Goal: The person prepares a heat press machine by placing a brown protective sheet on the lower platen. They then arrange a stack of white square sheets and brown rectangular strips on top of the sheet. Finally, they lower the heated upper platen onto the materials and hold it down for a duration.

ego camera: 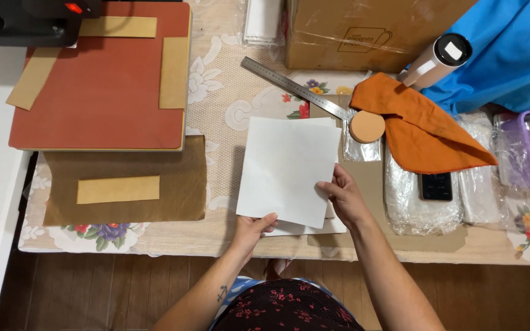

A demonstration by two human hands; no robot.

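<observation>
The left fingers (pixel 269 220) pinched the near edge of a white sheet (pixel 286 168) and the right fingers (pixel 328 187) gripped its right edge, holding it tilted just above a small stack of paper (pixel 314 228) at the near side of the table (pixel 228 110). The step in hand looked like lifting or squaring one sheet off that stack; any further move would call for a light, even two-handed grip so it does not crease. Beyond lay a ruler (pixel 292 87), a round pad (pixel 367 127), an orange cloth (pixel 427 132), and to the left a red board (pixel 102 79)
</observation>
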